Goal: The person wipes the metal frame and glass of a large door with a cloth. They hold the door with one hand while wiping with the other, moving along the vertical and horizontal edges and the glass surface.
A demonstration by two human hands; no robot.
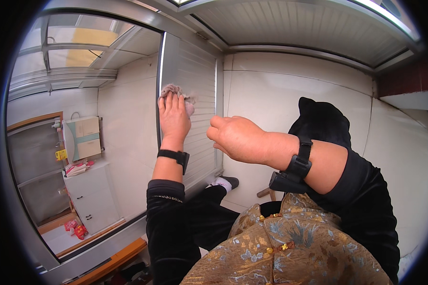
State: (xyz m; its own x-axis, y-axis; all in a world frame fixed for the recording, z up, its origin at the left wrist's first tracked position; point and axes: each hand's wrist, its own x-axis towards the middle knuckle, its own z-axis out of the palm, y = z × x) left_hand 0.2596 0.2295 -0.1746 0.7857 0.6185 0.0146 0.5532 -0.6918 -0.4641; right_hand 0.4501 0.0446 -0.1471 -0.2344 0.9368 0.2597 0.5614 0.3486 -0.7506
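Note:
My left hand (175,116) presses a crumpled pinkish-grey cloth (176,90) against the upright metal frame of a door, beside the glass. The fingers lie extended over the cloth, which bunches out past the fingertips and along the hand's right side. The door's lower part is a ribbed pale metal panel (202,142). To the right, my right hand (238,137) is curled closed near that panel's edge. Its palm side is hidden, so whether it grips the edge or anything else does not show. Each forearm wears a black strapped device.
Left of the frame is a large glass pane (128,114), with a white cabinet (92,194) seen in it. Another ribbed metal panel (295,23) stands across the top. Below are pale floor tiles (271,85), my shoe (231,182) and a small wooden leg (266,193).

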